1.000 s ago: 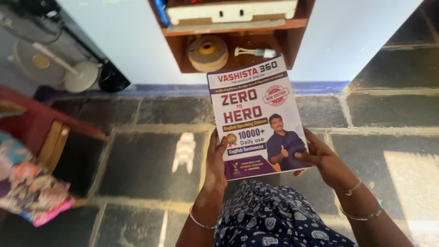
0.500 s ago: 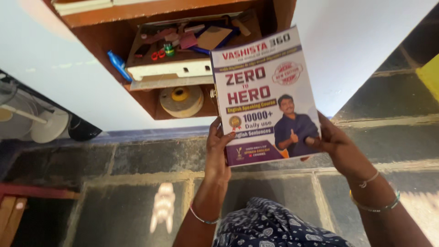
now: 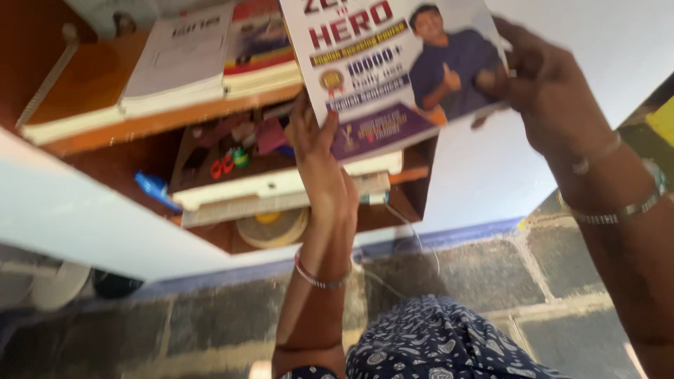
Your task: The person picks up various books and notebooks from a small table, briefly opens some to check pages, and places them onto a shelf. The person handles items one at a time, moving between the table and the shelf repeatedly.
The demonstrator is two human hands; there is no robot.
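I hold a white and purple paperback book (image 3: 379, 63) with a printed figure on its cover, raised in front of a brown wooden wall shelf (image 3: 140, 126). My left hand (image 3: 319, 158) grips its lower left edge, thumb on the cover. My right hand (image 3: 551, 88) grips its right edge. The book's top runs out of the frame. It hangs in front of the shelf's upper board, where a pile of books (image 3: 203, 60) lies flat.
The lower shelf compartments hold a white tray (image 3: 267, 193) of small items, a blue object (image 3: 154, 188) and a round tape roll (image 3: 270, 228). A white wall, a dark stone floor (image 3: 463, 281) and a white fan base (image 3: 49, 288) lie below. My patterned blue garment (image 3: 435, 344) fills the bottom.
Both hands have lifted the book up toward the shelf's upper board. My view has tilted up, and the book pile on the shelf has come into sight.
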